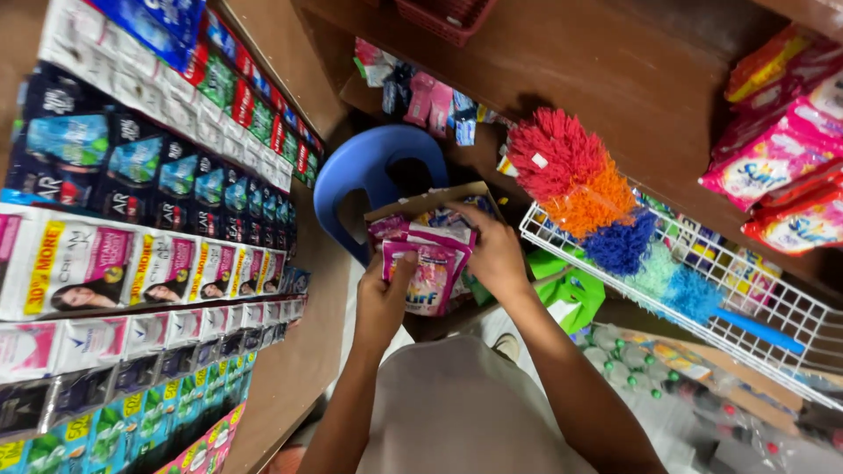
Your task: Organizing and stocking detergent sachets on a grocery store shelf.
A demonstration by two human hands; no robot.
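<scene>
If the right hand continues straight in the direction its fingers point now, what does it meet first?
Probably the pink sachets: the right hand points left across the open cardboard box and already touches them. Depth is unclear.

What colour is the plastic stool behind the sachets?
Blue: the stool shows clearly in the head view, beyond both hands.

Left side: hanging strips of sachets (158, 254) cover the wooden wall and leave no way through.
Ahead: the blue plastic chair (369, 167) stands just behind the cardboard box (421, 200).
Right side: the white wire basket (702, 290) with the colourful duster (606, 211) comes close to the right hand (496, 254).
Below: an open gap shows between both forearms.
</scene>
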